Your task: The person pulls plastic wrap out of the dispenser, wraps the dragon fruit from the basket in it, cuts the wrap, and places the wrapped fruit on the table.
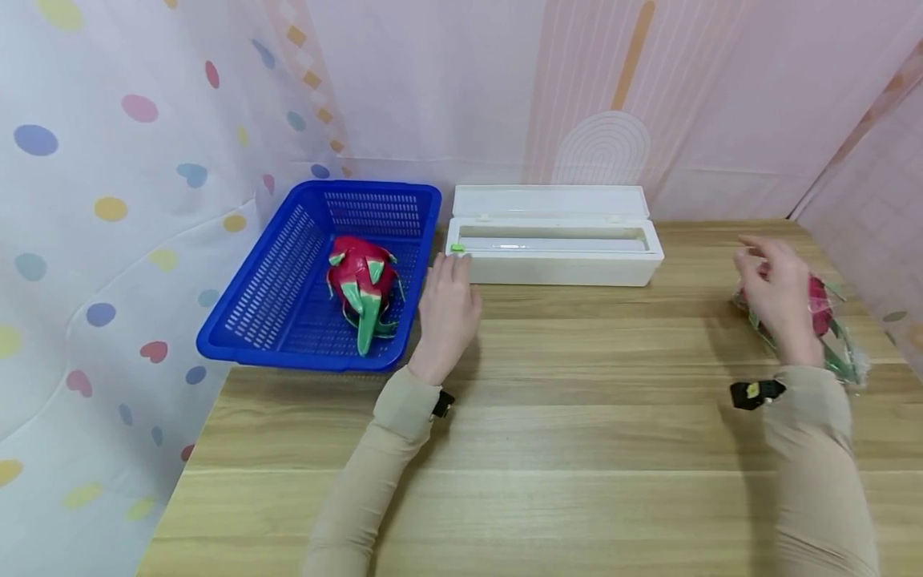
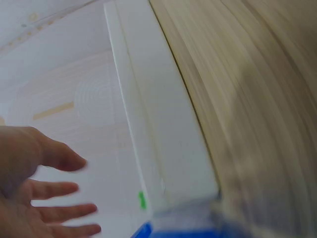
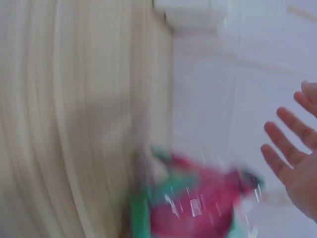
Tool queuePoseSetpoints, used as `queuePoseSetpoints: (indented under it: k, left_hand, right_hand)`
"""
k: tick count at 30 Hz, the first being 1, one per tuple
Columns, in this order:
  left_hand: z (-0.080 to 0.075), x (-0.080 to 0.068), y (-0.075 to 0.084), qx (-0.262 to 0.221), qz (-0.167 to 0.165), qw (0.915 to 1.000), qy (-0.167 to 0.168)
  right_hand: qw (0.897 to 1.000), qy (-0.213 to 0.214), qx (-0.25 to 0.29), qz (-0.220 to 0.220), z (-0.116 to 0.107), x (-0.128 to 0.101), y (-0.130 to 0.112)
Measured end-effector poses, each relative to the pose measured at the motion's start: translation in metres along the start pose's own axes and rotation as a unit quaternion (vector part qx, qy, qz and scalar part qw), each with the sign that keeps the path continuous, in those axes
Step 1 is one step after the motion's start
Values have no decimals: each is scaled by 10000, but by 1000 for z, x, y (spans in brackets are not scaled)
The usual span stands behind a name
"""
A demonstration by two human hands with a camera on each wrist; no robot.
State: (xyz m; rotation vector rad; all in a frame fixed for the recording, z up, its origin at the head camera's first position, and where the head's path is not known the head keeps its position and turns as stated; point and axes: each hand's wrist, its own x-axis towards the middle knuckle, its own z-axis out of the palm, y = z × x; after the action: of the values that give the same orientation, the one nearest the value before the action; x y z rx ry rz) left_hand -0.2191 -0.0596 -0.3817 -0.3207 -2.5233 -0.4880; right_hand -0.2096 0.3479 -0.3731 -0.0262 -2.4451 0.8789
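Left hand [image 1: 450, 308] flat and relaxed above the pale wooden counter [image 1: 562, 449], fingers straight, holding nothing, fingertips just short of the near left corner of the long white plastic box with its hinged lid open [image 1: 554, 256]. Small green tab [image 1: 457, 249] at that corner, partly covered by the fingers in the head view. Same hand [image 2: 34, 198] seen in the left wrist view with fingers spread, box wall [image 2: 163, 144] beside it, everything smeared by blur.

Right hand [image 1: 779, 300] raised and spread over a red dragon fruit with green scales wrapped in clear film [image 1: 825, 320] near the right edge of the counter; contact between hand and fruit impossible to tell, most of the fruit hidden behind the hand. In the right wrist view, open fingers [image 3: 292, 163] apart from the blurred wrapped fruit [image 3: 198, 203].

Second, unwrapped red-and-green dragon fruit [image 1: 364, 288] lying in the blue perforated plastic basket [image 1: 259, 304], just left of the left hand.
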Motion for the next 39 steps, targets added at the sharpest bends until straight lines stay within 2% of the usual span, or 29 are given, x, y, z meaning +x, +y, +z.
queuePoseSetpoints:
  k: [4,6,8,13,16,18,21,24,30,33,39]
  left_hand:
    - [13,15,3,-1247,-239,9919,-100]
    - [21,22,1,-1541,-335,9875,-5]
    - [30,28,-3,-1607,-397,9861,142]
    - [49,40,-17,-1669,-280,9845,469]
    - [57,45,-24,-1639,-132,9851,505]
    - [60,47,-27,-1524,-143,9876,334]
    - [62,50,-29,-1243,-297,9917,-129]
    - [61,52,-30,-1007,-454,9923,-555]
    - [61,55,-30,-782,-620,9917,-805]
    - [62,57,-30,-686,-648,9924,-788]
    - [64,58,-30,-694,-686,9922,-769]
  right_hand:
    - [9971,-355,659,112,28,2,-13]
    - [9940,-491,964,187,39,5,-17]
    - [9901,-597,1255,209,49,8,-19]
    - [9860,-615,1534,210,66,13,-17]
    - [9893,-671,1292,111,72,18,-19]
    - [9902,-816,1128,-64,75,22,-22]
    - [9881,-1171,929,-372,80,28,-26]
    - [9836,-1556,670,-615,84,33,-30]
    - [9709,-2264,119,-775,88,42,-35]
    - [9701,-2270,57,-859,88,43,-36]
    - [9756,-1928,90,-1043,87,42,-35]
